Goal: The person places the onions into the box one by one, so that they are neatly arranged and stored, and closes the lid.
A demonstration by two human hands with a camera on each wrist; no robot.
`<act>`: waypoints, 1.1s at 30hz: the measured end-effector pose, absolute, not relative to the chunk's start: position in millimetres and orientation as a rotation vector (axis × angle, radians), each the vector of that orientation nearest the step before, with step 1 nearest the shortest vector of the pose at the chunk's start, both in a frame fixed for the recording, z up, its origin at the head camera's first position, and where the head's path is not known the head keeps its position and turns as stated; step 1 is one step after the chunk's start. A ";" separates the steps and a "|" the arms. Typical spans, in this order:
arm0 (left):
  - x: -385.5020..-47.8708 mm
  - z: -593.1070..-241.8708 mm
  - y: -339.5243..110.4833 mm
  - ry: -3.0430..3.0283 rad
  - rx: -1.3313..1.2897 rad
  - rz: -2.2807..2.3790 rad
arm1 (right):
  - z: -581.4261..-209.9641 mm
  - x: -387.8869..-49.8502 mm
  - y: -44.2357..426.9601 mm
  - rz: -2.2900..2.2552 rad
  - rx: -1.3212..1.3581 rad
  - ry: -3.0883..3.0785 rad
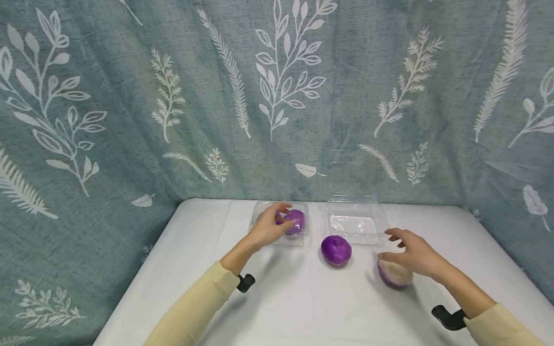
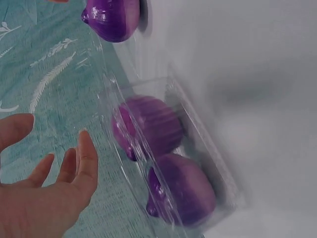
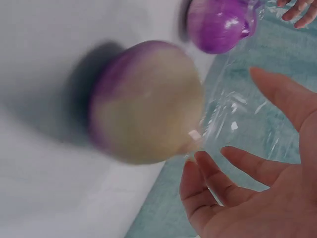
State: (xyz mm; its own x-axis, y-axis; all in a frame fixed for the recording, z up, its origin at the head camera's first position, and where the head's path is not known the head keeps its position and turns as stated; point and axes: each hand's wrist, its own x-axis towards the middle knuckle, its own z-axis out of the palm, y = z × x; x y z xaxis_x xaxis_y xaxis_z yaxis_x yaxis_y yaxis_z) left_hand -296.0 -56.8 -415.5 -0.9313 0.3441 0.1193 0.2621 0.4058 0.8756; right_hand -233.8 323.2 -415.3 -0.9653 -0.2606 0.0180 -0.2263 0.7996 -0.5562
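My left hand [image 1: 269, 227] hovers over a transparent plastic box [image 1: 298, 241] at the back, fingers spread and loosely bent, gripping nothing. Inside that box lie two purple onions, one nearer onion [image 2: 185, 193] and one farther onion [image 2: 151, 124] in the left wrist view. Over on the right, my right hand [image 1: 415, 253] hangs with relaxed fingers above a cream-and-purple onion [image 1: 396, 278]. In the right wrist view the fingertips [image 3: 200, 158] are close to this pale onion [image 3: 148, 104]; whether they touch it I cannot tell. Another purple onion [image 1: 336, 250] rests on the table between the hands.
A second transparent box [image 1: 352, 224] stands behind the middle onion, with its lid raised at the back. A white cloth covers the table [image 1: 311, 302]. A green leaf-patterned curtain [image 1: 242, 163] hangs directly behind the table's far edge.
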 end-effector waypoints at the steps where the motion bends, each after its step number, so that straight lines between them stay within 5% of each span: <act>1: -297.5 -415.7 -53.5 2.564 0.555 1.575 | -416.8 -232.6 326.6 -0.890 -0.370 2.914; 33: -336.9 -433.7 53.6 2.222 0.328 1.671 | -471.8 -208.6 358.6 -1.132 -0.259 2.724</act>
